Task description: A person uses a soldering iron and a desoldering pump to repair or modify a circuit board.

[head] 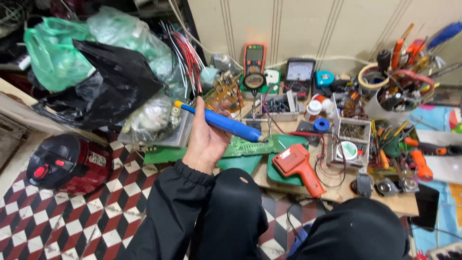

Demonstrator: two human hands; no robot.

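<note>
My left hand (206, 139) is clamped around the blue soldering iron (225, 123); its long axis slants, tip down-right onto the green circuit board (243, 146) at the workbench's (385, 200) left edge.

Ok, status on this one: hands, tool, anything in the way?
Left hand gripping blue soldering tool, tip on green circuit board. Right hand out of view. Orange solder gun lies beside board.

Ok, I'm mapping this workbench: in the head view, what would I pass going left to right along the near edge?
Red and black round appliance → left hand holding blue pen-shaped tool → orange pistol-shaped soldering gun → orange-handled tools.
</note>
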